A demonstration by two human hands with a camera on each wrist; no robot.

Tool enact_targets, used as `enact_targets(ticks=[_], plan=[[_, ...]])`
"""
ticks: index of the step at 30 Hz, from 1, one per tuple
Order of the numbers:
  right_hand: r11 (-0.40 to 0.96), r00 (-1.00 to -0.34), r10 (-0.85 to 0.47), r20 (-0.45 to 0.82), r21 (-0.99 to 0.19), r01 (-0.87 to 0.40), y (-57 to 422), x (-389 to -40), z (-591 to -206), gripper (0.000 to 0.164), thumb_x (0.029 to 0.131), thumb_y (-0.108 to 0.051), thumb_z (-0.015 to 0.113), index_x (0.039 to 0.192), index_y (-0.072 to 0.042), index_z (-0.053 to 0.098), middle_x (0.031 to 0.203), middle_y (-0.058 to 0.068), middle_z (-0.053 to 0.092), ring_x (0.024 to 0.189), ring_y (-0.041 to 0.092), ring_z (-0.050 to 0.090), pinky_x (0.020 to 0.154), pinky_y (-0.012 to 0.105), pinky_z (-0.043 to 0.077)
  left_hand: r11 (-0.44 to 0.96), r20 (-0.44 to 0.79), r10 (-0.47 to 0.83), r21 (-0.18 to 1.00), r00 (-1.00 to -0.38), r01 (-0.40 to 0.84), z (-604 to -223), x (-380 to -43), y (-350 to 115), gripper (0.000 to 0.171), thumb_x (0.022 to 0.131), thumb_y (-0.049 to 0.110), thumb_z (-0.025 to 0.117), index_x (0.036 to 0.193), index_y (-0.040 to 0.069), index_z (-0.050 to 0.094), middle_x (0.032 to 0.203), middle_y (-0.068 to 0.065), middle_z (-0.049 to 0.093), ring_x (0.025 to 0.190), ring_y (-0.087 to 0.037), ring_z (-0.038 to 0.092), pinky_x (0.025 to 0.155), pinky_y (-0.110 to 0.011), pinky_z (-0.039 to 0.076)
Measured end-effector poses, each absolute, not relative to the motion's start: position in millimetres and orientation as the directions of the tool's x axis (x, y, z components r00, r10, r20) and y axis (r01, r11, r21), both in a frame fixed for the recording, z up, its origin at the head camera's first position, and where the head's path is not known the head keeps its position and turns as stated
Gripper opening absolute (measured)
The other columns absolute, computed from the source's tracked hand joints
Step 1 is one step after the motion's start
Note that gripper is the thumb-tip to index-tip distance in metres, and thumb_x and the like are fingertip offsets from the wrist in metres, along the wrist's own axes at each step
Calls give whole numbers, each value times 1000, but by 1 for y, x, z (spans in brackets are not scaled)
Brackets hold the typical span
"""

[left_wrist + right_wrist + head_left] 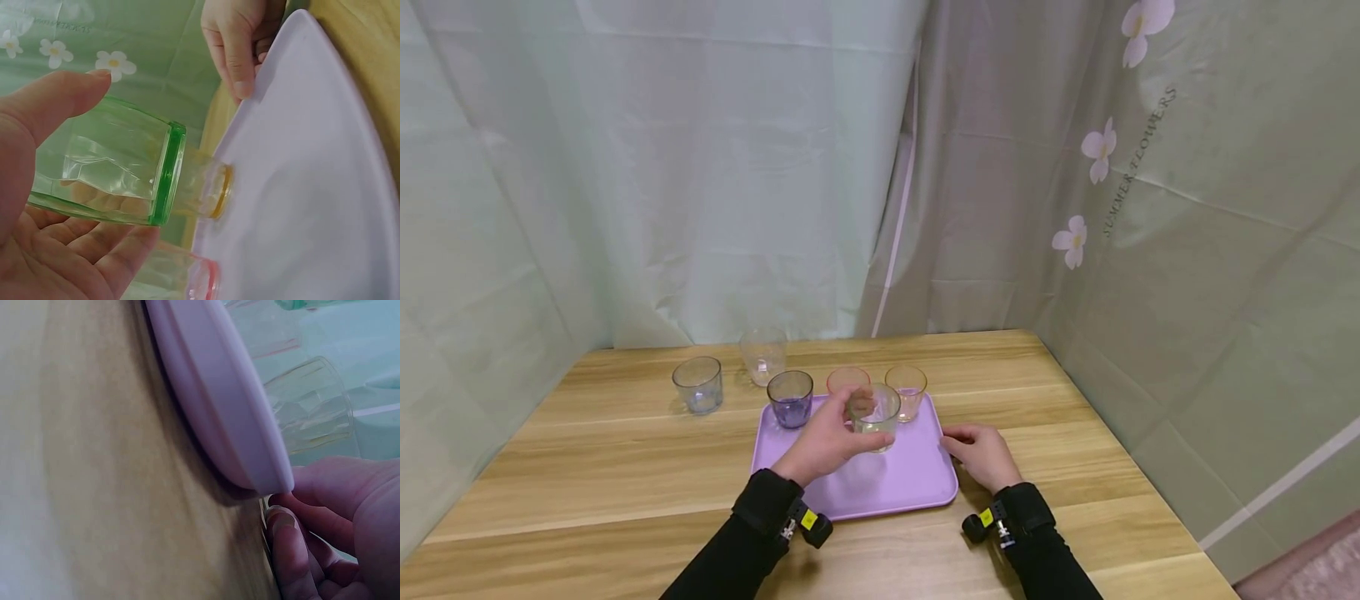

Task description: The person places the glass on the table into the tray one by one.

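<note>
Over the lilac tray [895, 492], my left hand [827, 440] grips a green-tinted glass [880, 406] between thumb and fingers. The left wrist view shows the glass's thick green base [167, 175] facing the tray, raised above its surface. My right hand [983, 457] is at the tray's right edge, thumb and fingers pinching the rim [269, 444]. Along the far side of the tray stand a purple glass [791, 402] at left, a red-rimmed glass [847, 378] partly hidden behind my left hand, and an amber glass [907, 390] at right.
Left of the tray, a grey-blue glass [698, 386] stands on the wooden table [587, 475]. A taller clear glass [763, 358] is behind the purple one, near the back edge. Curtains [760, 167] hang behind the table and at both sides.
</note>
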State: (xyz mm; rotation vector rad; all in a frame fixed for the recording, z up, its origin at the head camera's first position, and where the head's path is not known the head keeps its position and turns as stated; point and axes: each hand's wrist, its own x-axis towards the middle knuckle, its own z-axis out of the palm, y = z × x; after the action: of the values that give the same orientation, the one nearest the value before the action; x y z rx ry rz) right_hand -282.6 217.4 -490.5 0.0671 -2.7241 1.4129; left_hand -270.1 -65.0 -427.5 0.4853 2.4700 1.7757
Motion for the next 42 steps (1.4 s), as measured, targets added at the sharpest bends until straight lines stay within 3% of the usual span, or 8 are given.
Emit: enact_targets(ticks=[30, 42], plan=[[575, -997, -6, 80, -816, -69, 218, -281, -490, 21, 102, -17, 77, 117, -4, 84, 109, 11, 83, 89, 16, 75, 78, 31, 63, 268, 156, 364, 927, -919, 263, -466, -259, -25, 78, 85, 21, 94, 148, -1, 54, 141, -23, 66, 132, -38, 63, 112, -58, 54], [573, -995, -16, 102, -814, -93, 217, -281, -491, 18, 102, -15, 76, 115, -5, 85, 106, 9, 83, 87, 13, 72, 77, 30, 62, 241, 155, 379, 935, -912, 259, -477, -256, -10, 81, 87, 22, 93, 152, 1, 51, 143, -20, 66, 134, -36, 63, 111, -49, 54]])
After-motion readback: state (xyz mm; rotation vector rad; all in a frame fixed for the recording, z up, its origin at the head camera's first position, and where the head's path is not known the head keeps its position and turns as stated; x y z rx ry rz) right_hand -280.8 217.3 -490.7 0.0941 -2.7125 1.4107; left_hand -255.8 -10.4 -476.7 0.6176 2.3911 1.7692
